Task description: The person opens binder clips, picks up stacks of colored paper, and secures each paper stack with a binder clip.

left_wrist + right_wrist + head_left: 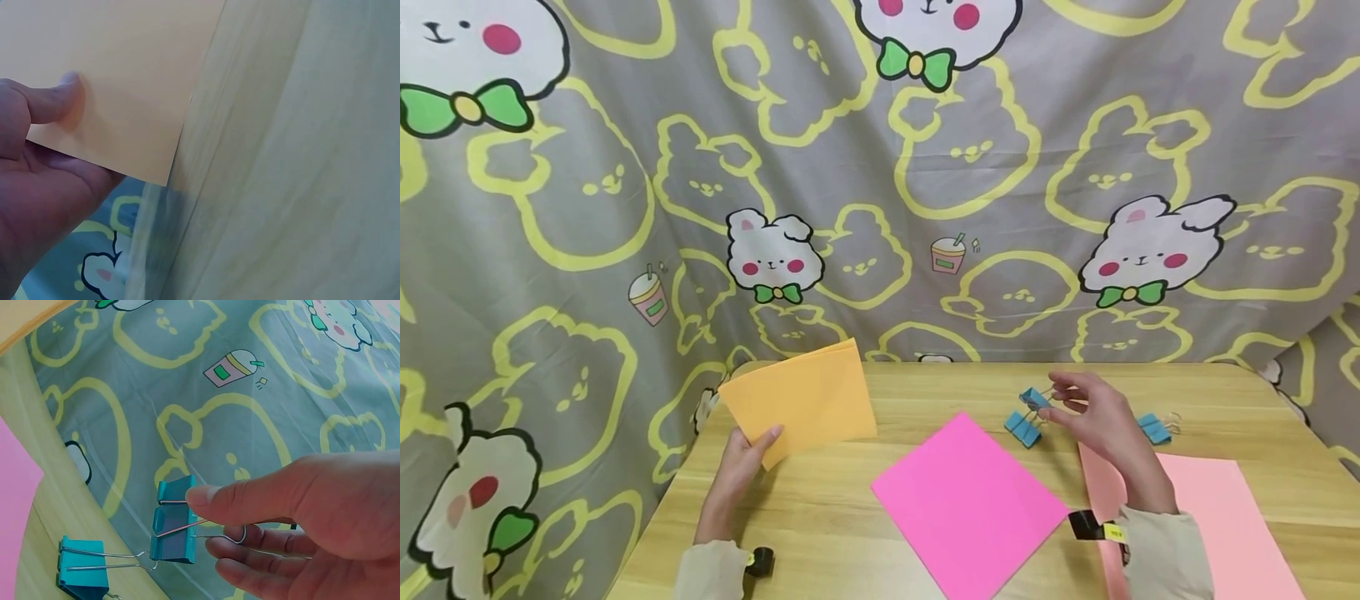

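Note:
My left hand (741,462) holds a folded sheet of orange paper (808,404) by its lower left corner. In the left wrist view, the thumb (56,100) lies flat on the paper's face and the other fingers are hidden behind it. On the other side, my right hand (1097,412) pinches a blue binder clip (175,531) between thumb and fingers, with one wire handle sticking out toward the fingers. A second blue binder clip (1022,429) lies on the table just below the held one.
Between the hands, a bright pink square of paper (966,508) lies cornerwise on the wooden table (820,525). Light pink paper (1217,517) spreads under the right forearm. Beyond it is another blue binder clip (1156,428). A patterned curtain (865,183) hangs behind the table's back edge.

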A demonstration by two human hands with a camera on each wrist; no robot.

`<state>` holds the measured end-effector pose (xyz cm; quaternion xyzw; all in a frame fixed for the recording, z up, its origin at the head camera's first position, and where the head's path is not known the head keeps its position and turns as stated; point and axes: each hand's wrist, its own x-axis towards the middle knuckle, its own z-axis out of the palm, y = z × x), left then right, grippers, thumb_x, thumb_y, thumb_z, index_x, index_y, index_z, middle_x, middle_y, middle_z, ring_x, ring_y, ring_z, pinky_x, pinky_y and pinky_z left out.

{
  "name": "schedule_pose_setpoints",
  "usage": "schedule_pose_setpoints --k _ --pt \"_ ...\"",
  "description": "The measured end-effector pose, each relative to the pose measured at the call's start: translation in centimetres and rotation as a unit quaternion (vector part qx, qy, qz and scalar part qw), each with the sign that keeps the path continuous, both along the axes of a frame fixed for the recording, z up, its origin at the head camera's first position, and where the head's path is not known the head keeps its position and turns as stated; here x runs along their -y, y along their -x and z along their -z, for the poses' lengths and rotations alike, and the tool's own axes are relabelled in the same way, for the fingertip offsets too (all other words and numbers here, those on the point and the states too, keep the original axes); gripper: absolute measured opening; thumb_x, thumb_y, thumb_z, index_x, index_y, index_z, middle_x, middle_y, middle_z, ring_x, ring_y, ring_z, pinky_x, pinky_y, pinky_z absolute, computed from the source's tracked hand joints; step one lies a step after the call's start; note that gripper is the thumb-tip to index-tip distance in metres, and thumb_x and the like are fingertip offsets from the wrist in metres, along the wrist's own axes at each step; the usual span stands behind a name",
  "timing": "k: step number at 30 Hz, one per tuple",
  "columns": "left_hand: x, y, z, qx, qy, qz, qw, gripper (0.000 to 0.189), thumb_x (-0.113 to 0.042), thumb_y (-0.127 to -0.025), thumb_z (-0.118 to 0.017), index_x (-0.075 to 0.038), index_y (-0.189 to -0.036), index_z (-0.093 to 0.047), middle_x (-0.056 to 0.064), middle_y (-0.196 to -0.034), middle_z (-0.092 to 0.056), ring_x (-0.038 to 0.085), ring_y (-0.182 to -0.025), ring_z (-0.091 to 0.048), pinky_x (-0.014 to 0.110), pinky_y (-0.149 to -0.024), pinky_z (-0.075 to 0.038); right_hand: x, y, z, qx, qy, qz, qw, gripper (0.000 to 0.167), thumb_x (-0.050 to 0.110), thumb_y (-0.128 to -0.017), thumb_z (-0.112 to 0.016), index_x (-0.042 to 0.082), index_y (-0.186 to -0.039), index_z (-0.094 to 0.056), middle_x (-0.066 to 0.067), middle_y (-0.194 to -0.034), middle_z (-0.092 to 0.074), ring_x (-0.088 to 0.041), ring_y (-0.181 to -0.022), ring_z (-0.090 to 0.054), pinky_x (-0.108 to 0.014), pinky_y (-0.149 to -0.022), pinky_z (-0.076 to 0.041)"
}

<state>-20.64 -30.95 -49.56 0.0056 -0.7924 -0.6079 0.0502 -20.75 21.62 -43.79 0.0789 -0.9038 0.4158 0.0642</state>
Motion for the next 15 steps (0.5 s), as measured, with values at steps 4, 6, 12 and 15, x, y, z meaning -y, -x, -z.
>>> schedule_pose_setpoints --k 4,6,12,15 --pt "0.02 0.01 0.19 0.000 0.011 -0.006 0.9999 0.030 -0.013 -0.105 -0.059 0.009 -0.126 -0.057 0.022 -0.119 -0.066 0.012 -0.100 -0.065 0.025 -0.086 -0.053 0.02 -0.11 0.05 0.008 0.005 -0.006 0.9999 0.056 0.005 -0.087 -0.080 -0.008 -0.136 -0.056 -0.026 -0.122 -0.060 -0.046 -0.113 -0.063 -0.055 -0.091 -0.054" --pt "0.04 -0.02 0.26 -0.002 0.014 -0.007 0.9999 0.029 -0.013 -0.105 -0.059 0.009 -0.125 -0.058 0.022 -0.118 -0.067 0.013 -0.099 -0.066 0.026 -0.085 -0.054 0.06 -0.14 0.07 0.012 0.009 -0.007 0.9999 0.053 0.003 -0.087 -0.080 -0.007 -0.134 -0.057 -0.026 -0.121 -0.061 -0.046 -0.112 -0.063 -0.055 -0.090 -0.055" --pt "0.03 0.02 0.13 -0.006 0.016 -0.004 0.9998 0.027 -0.011 -0.106 -0.058 0.010 -0.123 -0.057 0.022 -0.113 -0.069 0.013 -0.094 -0.068 0.027 -0.081 -0.056 -0.05 -0.17 0.15 0.008 0.013 -0.003 0.9999 0.048 0.002 -0.087 -0.079 -0.006 -0.129 -0.057 -0.026 -0.121 -0.064 -0.046 -0.112 -0.064 -0.051 -0.088 -0.057" --pt "-0.06 0.09 -0.21 -0.002 0.015 -0.006 0.9999 0.026 -0.011 -0.106 -0.057 0.010 -0.122 -0.057 0.022 -0.107 -0.070 0.015 -0.089 -0.070 0.028 -0.077 -0.058 -0.21 -0.28 0.19 -0.002 0.013 0.000 0.9999 0.045 0.001 -0.087 -0.079 -0.005 -0.126 -0.058 -0.024 -0.117 -0.065 -0.045 -0.109 -0.065 -0.049 -0.088 -0.057"
